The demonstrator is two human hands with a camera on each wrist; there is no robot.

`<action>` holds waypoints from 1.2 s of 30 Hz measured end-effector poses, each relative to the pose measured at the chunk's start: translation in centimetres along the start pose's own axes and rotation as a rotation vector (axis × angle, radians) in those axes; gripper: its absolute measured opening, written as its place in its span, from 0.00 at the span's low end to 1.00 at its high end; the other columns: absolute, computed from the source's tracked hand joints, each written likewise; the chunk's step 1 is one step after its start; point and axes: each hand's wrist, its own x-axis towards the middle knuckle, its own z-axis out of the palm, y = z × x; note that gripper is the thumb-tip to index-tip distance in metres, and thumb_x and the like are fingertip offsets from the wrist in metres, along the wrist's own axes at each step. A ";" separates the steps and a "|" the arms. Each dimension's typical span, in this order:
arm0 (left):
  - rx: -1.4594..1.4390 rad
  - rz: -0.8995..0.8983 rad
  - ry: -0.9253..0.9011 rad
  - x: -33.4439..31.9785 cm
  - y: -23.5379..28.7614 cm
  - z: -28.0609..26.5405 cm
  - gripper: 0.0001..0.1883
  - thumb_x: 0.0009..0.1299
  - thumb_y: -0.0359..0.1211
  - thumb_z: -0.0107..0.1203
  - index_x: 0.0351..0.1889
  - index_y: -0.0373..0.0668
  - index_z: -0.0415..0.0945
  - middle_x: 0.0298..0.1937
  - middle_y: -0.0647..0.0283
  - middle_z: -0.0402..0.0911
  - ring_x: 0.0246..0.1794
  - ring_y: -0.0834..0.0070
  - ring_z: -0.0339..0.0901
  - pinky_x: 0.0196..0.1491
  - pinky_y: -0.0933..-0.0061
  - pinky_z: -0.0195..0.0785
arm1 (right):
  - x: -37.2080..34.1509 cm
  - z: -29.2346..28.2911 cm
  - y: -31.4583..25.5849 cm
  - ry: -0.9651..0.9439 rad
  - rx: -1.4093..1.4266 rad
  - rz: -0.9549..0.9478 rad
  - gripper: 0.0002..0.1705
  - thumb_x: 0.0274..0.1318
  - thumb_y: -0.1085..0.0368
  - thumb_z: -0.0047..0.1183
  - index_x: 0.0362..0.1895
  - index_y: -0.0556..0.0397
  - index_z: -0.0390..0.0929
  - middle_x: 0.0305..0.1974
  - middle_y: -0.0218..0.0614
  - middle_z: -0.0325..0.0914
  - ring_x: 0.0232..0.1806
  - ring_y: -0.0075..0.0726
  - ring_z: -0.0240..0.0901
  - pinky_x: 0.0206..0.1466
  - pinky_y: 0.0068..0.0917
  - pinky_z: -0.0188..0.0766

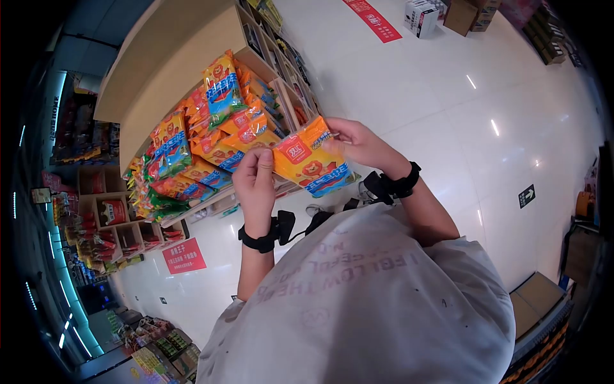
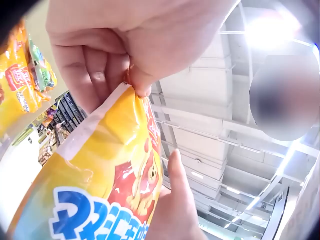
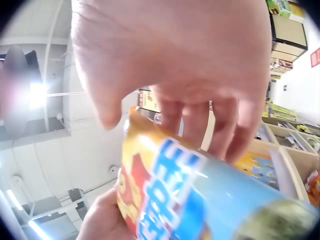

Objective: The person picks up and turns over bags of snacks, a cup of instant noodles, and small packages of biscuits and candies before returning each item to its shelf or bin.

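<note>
A yellow, orange and blue snack bag (image 1: 310,160) (image 2: 95,170) (image 3: 150,190) with a red label and cartoon lion is held up in front of the body. My left hand (image 1: 254,182) (image 2: 130,35) pinches its edge between thumb and curled fingers. At the bag's other side is my right hand (image 1: 368,146) (image 3: 170,50); its thumb stands away from the bag and its fingers reach behind it, loosely bent. Whether those fingers touch the bag is hidden.
A wooden display bin (image 1: 163,73) holds a pile of similar bags (image 1: 224,96) beyond my left hand. Compartment shelves (image 1: 272,48) run along its far side. Cardboard boxes (image 1: 462,16) stand on the pale floor (image 1: 435,134), which carries red floor signs (image 1: 184,256).
</note>
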 end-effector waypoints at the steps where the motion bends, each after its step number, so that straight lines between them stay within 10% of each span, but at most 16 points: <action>1: -0.025 -0.070 0.018 0.1 0.1 -0.3 0.12 0.75 0.36 0.52 0.38 0.35 0.77 0.29 0.71 0.76 0.29 0.88 0.68 0.33 0.85 0.62 | -0.3 -0.2 0.9 -0.135 0.010 0.076 0.23 0.59 0.56 0.60 0.51 0.59 0.75 0.41 0.30 0.79 0.44 0.20 0.74 0.50 0.23 0.71; 9: -0.234 -0.188 0.055 1.9 -0.2 -1.2 0.15 0.76 0.40 0.50 0.47 0.35 0.74 0.39 0.67 0.80 0.36 0.85 0.75 0.38 0.83 0.68 | 0.3 0.6 3.9 -0.246 0.235 0.254 0.29 0.58 0.57 0.61 0.59 0.58 0.69 0.51 0.36 0.78 0.51 0.26 0.75 0.57 0.26 0.71; 15: -0.157 -0.365 -0.441 0.5 -2.5 0.0 0.23 0.73 0.39 0.54 0.60 0.37 0.65 0.44 0.67 0.78 0.41 0.84 0.75 0.43 0.80 0.73 | 2.0 -0.6 2.4 0.067 0.529 0.289 0.29 0.66 0.51 0.49 0.62 0.57 0.64 0.52 0.37 0.77 0.51 0.28 0.76 0.55 0.28 0.74; 27: -0.354 -0.357 -0.288 -2.0 -7.2 -1.5 0.27 0.70 0.27 0.55 0.67 0.39 0.59 0.56 0.62 0.75 0.54 0.77 0.75 0.49 0.75 0.77 | 3.1 1.4 3.2 -0.130 0.095 0.271 0.27 0.68 0.52 0.47 0.62 0.57 0.66 0.53 0.33 0.76 0.52 0.24 0.73 0.56 0.25 0.71; 36: -0.500 -0.437 -0.080 -3.7 -5.8 -8.3 0.27 0.74 0.38 0.52 0.67 0.41 0.59 0.56 0.62 0.74 0.52 0.74 0.77 0.46 0.72 0.79 | 7.4 6.9 4.4 -0.441 0.035 0.237 0.29 0.67 0.56 0.49 0.65 0.58 0.60 0.56 0.34 0.72 0.55 0.27 0.70 0.60 0.28 0.67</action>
